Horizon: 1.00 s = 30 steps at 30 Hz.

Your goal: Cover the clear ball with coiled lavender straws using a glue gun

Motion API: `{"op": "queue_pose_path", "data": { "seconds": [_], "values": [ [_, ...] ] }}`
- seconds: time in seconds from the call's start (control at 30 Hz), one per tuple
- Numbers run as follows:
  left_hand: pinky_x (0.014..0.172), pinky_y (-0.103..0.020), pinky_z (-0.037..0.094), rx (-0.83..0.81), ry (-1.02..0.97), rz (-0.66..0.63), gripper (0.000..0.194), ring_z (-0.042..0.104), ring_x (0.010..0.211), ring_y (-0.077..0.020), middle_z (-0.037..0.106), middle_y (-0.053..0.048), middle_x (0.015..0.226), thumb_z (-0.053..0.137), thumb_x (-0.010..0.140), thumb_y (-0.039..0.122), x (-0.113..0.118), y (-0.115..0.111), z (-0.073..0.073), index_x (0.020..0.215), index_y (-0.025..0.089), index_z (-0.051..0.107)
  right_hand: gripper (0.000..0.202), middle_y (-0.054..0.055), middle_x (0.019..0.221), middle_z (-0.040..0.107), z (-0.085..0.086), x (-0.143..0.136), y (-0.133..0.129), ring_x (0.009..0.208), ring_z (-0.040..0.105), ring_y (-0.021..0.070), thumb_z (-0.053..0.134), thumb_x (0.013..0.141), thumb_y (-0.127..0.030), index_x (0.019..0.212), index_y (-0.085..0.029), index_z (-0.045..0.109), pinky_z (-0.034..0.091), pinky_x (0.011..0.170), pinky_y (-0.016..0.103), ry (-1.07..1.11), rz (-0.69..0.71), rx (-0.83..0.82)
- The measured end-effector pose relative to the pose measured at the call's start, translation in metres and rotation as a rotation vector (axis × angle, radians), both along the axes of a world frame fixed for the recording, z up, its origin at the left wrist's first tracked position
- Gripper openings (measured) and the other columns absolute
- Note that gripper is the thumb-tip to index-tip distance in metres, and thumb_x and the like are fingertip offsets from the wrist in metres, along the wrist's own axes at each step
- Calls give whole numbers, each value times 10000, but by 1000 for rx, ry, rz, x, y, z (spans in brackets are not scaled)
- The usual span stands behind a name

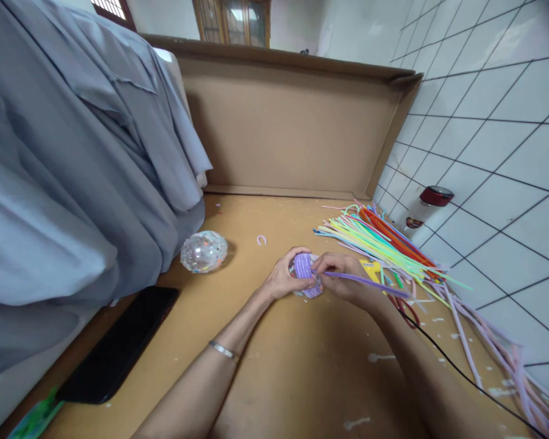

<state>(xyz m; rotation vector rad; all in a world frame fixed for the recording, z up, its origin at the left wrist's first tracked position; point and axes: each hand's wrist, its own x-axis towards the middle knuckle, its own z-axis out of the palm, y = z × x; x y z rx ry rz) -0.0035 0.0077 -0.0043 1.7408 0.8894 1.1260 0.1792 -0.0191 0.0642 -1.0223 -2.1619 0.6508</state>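
Head view: pale grey draped cloth [73, 152] fills the upper left of the frame. Bright green, partly cut-off item [36, 414] in the bottom left corner, then flat black rectangular device, phone-like [119, 344], at lower left. Clear rounded shell with coloured specks [204, 251] sits left of centre on the tan tabletop [242, 213]. Brown cardboard panel with raised edges [293, 128] stands across upper middle; brown-framed window [233, 21] at top. Small pale pink U-shaped piece [261, 236] lies near centre.

Left hand [281, 277], silver bangle [223, 350] on its wrist, curls thumb and fingers around a small rounded object banded in purple fuzzy strips [304, 268], just right of centre. Right hand [348, 265] touches its right side, fingertips pinched narrow on a long purple fuzzy strip [370, 282] trailing right.

Yellow item, partly hidden [370, 267], just beyond the right hand. Heap of multicoloured fuzzy sticks [384, 244] at right of centre; thin black cable [452, 360] and loose lilac strands [489, 329] at lower right. Clear jar with dark red lid [437, 195] near white tiled wall [498, 152], right side.
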Motion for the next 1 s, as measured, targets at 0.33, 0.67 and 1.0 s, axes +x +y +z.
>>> {"op": "queue_pose_path", "data": {
  "seconds": [0.33,0.67,1.0],
  "values": [
    [919,-337,444,-11,-40,18,647,560,1049,-231,590,-67,1129,787,565,320,2,-2,2,1130,185,501,94,26,769,676,-1,2,3,689,606,140,556,759,-216,692,-192,617,453,641,241,-17,13,24],
    [922,-314,443,-31,-69,1,672,563,1062,-228,586,-80,1152,800,562,356,3,0,-3,1138,177,503,94,34,765,679,0,1,3,687,611,150,571,755,-217,682,-193,625,462,641,247,-22,-1,27],
    [1018,-373,378,46,-79,40,658,489,1194,-258,491,-110,1297,807,563,332,5,-2,1,1135,192,512,80,29,786,693,0,1,4,711,626,157,585,737,-214,668,-204,624,475,647,248,5,-20,10]
  ]
}}
